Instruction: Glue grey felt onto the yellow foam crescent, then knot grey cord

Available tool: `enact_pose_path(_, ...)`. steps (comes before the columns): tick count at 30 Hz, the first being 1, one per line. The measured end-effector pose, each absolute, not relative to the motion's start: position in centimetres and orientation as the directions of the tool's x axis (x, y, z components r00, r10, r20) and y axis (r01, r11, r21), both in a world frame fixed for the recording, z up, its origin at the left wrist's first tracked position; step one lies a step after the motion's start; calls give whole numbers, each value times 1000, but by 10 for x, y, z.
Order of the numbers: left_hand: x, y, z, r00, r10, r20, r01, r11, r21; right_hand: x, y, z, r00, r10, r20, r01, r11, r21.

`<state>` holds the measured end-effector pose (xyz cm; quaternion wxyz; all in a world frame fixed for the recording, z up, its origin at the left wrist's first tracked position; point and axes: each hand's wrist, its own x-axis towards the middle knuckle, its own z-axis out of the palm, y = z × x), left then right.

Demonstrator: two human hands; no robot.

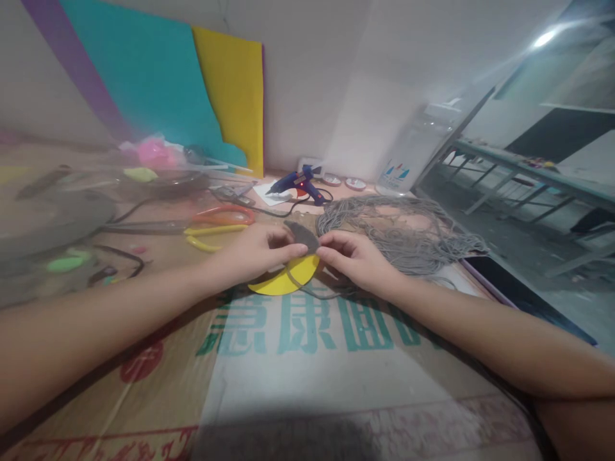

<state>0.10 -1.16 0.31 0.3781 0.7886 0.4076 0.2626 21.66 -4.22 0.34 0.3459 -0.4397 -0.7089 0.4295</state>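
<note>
Yellow crescent [284, 280] with grey section [306, 238], held between two hands

Hands: two, bare, forearms entering from the lower left and right and converging at centre. Left hand [252, 251]: palm down, thumb and fingers pinching the grey section from its left side. Right hand [358, 257]: thumb and forefinger closed on the right edge of the same section, other fingers curled. Crescent: above the cardboard [288, 390], grey part uppermost, yellow part hanging below the fingers. One strand of grey cord [331, 294] crosses its yellow face and runs right beneath the right hand.

Containers: one clear bottle [408, 157], upright by the wall, blue and red mark on its side; contents cannot be told.

Surroundings: tangled grey yarn [408, 234], just beyond the right hand. Blue glue gun [302, 184], red light showing, nozzle over a white sheet [273, 194]. Two small round rolls [354, 184], near the bottle. Orange handles [225, 214] and yellow handles [211, 230], just beyond the left wrist. Teal sheet [144, 70] and yellow sheet [235, 96], leaning on the wall. Pink item [154, 152], blurred, at left. Dark flat device [523, 298], at the right edge. The left hand and forearm hide part of the cardboard.
</note>
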Motion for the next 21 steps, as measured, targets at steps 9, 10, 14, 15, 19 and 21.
enact_pose_path(9,2,-5,-3,511,848,143,240,-301,923,215,-43,4,-382,919,93,323,228,-918)
enact_pose_path(10,2,-4,-3,504,850,152,225,-299,927,215,-43,5,-386,918,94,327,231,-916)
enact_pose_path(14,2,-3,0,382,910,160,183,-244,952,221,-39,14,-374,925,73,380,225,-897)
enact_pose_path(15,1,-3,1,334,928,165,168,-230,959,223,-39,17,-380,923,63,422,234,-876)
enact_pose_path(19,-1,-1,2,192,962,192,113,-216,970,225,-47,31,-526,846,89,627,456,-631)
enact_pose_path(21,0,1,3,158,967,202,69,-215,974,223,-53,35,-612,785,97,654,572,-495)
